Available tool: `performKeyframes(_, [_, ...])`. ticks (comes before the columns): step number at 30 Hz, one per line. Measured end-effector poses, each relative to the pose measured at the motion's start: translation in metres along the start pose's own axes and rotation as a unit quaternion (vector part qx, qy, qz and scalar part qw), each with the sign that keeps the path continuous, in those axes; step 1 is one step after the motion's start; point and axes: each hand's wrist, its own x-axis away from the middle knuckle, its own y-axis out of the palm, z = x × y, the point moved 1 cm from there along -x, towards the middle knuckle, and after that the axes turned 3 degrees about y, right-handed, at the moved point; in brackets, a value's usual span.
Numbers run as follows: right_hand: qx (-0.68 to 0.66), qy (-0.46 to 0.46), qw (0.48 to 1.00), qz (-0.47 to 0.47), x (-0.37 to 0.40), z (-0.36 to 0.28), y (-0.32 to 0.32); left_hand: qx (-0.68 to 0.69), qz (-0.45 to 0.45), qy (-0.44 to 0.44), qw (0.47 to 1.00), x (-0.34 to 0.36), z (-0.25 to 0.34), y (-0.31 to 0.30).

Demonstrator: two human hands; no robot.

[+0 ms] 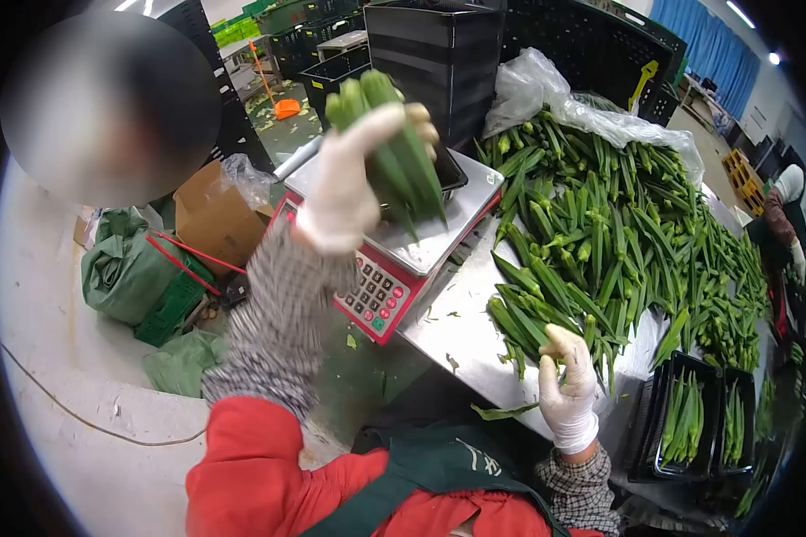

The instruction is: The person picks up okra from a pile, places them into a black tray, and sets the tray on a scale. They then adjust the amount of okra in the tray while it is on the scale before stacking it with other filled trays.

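My left hand (354,174), in a whitish glove, is wrapped around a bunch of green okra (390,143) held above a weighing scale. A black tray (452,172) sits on the metal pan of the red scale (367,291), partly hidden behind the okra and hand. My right hand (569,385), also gloved, is at the near edge of a large okra pile (600,224). Its fingers are bent, with a gap between thumb and forefinger, and I make out nothing held in them.
Black trays with okra (685,421) stand at the right. Clear plastic sheeting (546,85) lies over the pile's far side. Behind the scale rises a stack of black crates (434,67). A cardboard box (219,215) and green sacks (121,268) are at left; another person (788,206) stands far right.
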Motion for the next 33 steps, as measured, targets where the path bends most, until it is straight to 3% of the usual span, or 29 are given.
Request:
performKeyframes(2, [0.004,0.027,1.000,0.000,0.013,0.006,-0.001,-0.034,0.081,-0.071,0.994,-0.051,-0.001,-0.027])
performKeyframes(3, [0.007,0.042,0.999,0.002,0.018,0.009,-0.002,-0.042,0.111,-0.063,0.991,-0.068,-0.010,-0.037])
performKeyframes(8, [0.009,0.063,0.998,0.007,0.035,0.018,-0.004,-0.145,0.137,-0.120,0.973,-0.100,-0.047,-0.070])
performKeyframes(14, [0.020,0.066,0.998,0.004,0.040,0.022,-0.009,-0.245,0.145,-0.110,0.952,-0.105,-0.056,-0.088])
performKeyframes(17, [0.018,0.073,0.997,-0.012,0.040,0.021,-0.007,-0.388,0.201,-0.076,0.896,-0.111,-0.058,-0.106])
performKeyframes(21, [0.000,0.094,0.995,-0.014,0.044,0.022,-0.007,-0.427,0.185,0.006,0.885,-0.111,-0.028,-0.112])
performKeyframes(22, [0.006,0.100,0.995,-0.015,0.044,0.021,-0.010,-0.457,0.153,0.052,0.875,-0.110,-0.016,-0.111])
performKeyframes(23, [0.012,0.105,0.994,-0.016,0.045,0.019,-0.012,-0.435,0.116,0.038,0.892,-0.107,-0.005,-0.109])
performKeyframes(25, [0.025,0.099,0.995,-0.012,0.049,0.021,-0.015,-0.562,-0.029,0.048,0.825,-0.085,0.016,-0.081])
performKeyframes(26, [0.042,0.079,0.996,-0.010,0.052,0.025,-0.016,-0.672,-0.152,0.058,0.723,-0.082,0.016,-0.082])
performKeyframes(27, [0.055,0.049,0.997,-0.012,0.053,0.029,-0.014,-0.727,-0.291,0.173,0.597,-0.076,0.014,-0.078])
performKeyframes(28, [0.064,0.043,0.997,0.000,0.058,0.037,-0.011,-0.748,-0.304,0.187,0.559,-0.064,0.006,-0.078])
performKeyframes(29, [0.013,0.127,0.992,-0.004,0.063,0.040,-0.008,-0.779,-0.315,0.207,0.501,-0.045,0.011,-0.057])
performKeyframes(30, [0.025,0.107,0.994,-0.002,0.068,0.045,-0.006,-0.778,-0.338,0.222,0.480,-0.046,-0.002,-0.068])
performKeyframes(31, [0.038,0.088,0.995,0.004,0.066,0.048,-0.003,-0.771,-0.341,0.201,0.499,-0.045,-0.011,-0.069])
performKeyframes(32, [0.106,0.052,0.993,-0.006,0.057,0.039,-0.006,-0.760,-0.333,0.244,0.502,-0.046,-0.020,-0.072])
performKeyframes(33, [0.175,0.021,0.984,-0.009,0.052,0.029,-0.011,-0.773,-0.341,0.265,0.464,-0.046,-0.021,-0.071])
